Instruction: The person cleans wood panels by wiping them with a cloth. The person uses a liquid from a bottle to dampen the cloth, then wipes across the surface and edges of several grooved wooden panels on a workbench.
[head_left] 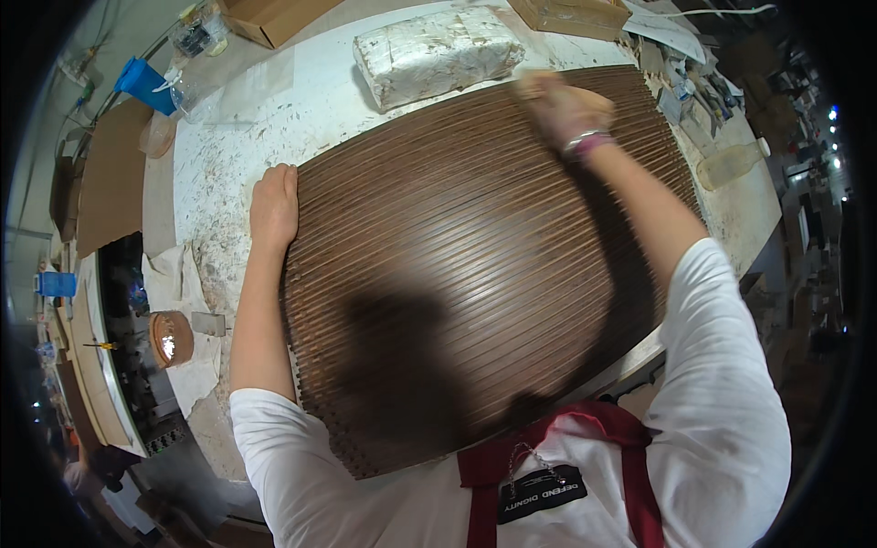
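A large dark brown panel [475, 219] with many narrow parallel ribs lies across the table in front of me; it looks wooden. At its left edge, my left hand [274, 205] is closed on the rim, the knuckles upward and some fingers hidden. Over the far right part of the panel, my right hand [562, 114] is closed around a tan pad-like piece [539, 84], smeared by motion. What exactly this piece is I cannot make out. Shadows of my head and right arm fall across the ribs.
A whitish wrapped block [438, 55] sits just beyond the panel. Cardboard boxes [274, 18] stand farther back. Tools and scraps [685, 100] crowd the far right, beside a plastic bottle [731, 164]. At left are a blue cup [146, 84] and a round amber container [171, 339].
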`<state>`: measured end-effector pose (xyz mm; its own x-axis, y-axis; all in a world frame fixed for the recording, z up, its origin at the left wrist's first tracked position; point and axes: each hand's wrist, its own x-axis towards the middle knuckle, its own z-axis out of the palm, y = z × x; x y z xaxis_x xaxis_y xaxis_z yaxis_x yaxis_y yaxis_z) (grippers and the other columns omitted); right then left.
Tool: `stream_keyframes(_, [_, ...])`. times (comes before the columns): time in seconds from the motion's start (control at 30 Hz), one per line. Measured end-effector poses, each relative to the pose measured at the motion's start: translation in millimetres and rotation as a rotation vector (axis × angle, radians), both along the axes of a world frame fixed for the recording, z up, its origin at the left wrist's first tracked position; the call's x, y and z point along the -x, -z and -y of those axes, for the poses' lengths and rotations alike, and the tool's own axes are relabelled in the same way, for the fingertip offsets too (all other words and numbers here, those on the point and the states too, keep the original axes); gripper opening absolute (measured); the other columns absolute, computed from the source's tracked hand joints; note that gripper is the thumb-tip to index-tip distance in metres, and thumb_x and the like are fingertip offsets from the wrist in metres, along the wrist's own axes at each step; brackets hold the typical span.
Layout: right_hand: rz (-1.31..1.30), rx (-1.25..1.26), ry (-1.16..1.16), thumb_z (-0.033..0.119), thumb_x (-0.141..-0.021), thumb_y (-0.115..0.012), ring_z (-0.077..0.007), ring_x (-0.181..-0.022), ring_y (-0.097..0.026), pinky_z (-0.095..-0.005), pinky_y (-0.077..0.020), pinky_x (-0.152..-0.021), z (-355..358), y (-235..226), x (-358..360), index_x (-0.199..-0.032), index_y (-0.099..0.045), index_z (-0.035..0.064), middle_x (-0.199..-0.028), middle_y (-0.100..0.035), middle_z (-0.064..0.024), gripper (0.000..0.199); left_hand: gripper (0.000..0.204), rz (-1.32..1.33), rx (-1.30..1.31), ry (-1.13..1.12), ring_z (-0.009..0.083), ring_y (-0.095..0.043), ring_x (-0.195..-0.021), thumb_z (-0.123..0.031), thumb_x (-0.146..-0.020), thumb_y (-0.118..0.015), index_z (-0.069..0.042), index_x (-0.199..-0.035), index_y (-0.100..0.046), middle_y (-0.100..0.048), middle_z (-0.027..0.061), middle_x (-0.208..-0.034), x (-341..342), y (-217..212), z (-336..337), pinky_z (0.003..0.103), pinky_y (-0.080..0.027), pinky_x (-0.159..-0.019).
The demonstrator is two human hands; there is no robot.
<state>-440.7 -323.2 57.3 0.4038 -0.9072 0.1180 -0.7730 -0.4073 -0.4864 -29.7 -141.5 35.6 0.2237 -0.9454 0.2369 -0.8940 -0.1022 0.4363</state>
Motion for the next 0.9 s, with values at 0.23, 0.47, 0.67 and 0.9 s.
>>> stream_keyframes(0.23, [-0.220, 0.247, -0.394, 0.010, -0.089, -0.051, -0.0166, -0.059, -0.057, -0.0314, -0.0469, -0.054, -73, 16, -184, -0.084, -0.060, 0.0045, -0.066, -0.058, -0.0060, 0.012, 0.032, 0.037, -0.029, -0.050, 0.0426, -0.053, -0.091, -0.025, -0.101, -0.040, -0.001, -0.098, -0.060, -0.061, 0.0214, -0.100, 3, -3, -5, 0.049, -0.042, -0.081])
stream_keyframes(0.47, [-0.241, 0.040, -0.359, 0.010, -0.088, -0.049, -0.0240, -0.084, -0.067, -0.0374, -0.0532, -0.070, -74, -10, -176, -0.099, -0.065, 0.0037, -0.087, -0.069, -0.0140, 0.020, 0.031, 0.020, -0.075, -0.067, 0.0429, -0.054, -0.091, -0.024, -0.100, -0.038, -0.001, -0.100, -0.060, -0.061, 0.0221, -0.101, -11, 2, -15, 0.051, -0.042, -0.081])
stream_keyframes(0.67, [-0.140, -0.050, 0.248, 0.017, -0.094, -0.048, -0.0187, -0.069, -0.062, -0.0320, -0.0509, -0.064, -12, -12, -57, -0.104, -0.063, 0.0082, -0.077, -0.065, -0.0098, 0.020, 0.032, 0.075, -0.044, -0.062, 0.0433, -0.054, -0.092, -0.025, -0.101, -0.037, -0.002, -0.099, -0.059, -0.061, 0.0221, -0.102, 5, 0, -7, 0.051, -0.043, -0.082])
stream_keyframes(0.9, [0.088, 0.314, -0.612, 0.005, -0.080, -0.051, -0.0279, -0.073, -0.066, -0.0393, -0.0515, -0.063, -152, -24, -227, -0.083, -0.061, 0.0017, -0.081, -0.067, -0.0156, 0.011, 0.033, 0.093, -0.043, 0.080, 0.0443, -0.053, -0.091, -0.026, -0.100, -0.037, -0.002, -0.094, -0.058, -0.060, 0.0234, -0.098, -5, 1, -8, 0.051, -0.042, -0.080])
